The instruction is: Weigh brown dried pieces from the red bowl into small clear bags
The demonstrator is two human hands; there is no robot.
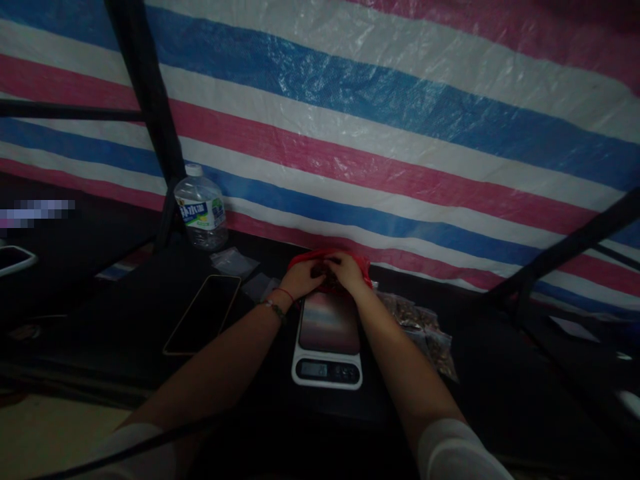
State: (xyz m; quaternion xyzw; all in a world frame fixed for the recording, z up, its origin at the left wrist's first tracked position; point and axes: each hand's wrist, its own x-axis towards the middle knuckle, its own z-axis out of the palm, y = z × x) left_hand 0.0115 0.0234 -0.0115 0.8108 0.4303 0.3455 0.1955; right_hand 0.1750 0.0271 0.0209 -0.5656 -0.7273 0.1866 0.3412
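Both hands reach into a red plastic bag behind a kitchen scale. My left hand, with a red string and a beaded bracelet at its wrist, comes in at the bag's left side. Its fingers curl inward among small dark brown pieces. From the right, my right hand bends its fingers down into the same pieces, close to the left hand. What each hand grips is hidden in shadow. The white kitchen scale has a dim lit display, and nothing rests on its shiny plate.
Small filled clear bags lie right of the scale. To the left are a phone, empty clear bags and a large clear plastic bottle. A striped tarp hangs behind, with dark metal posts before it.
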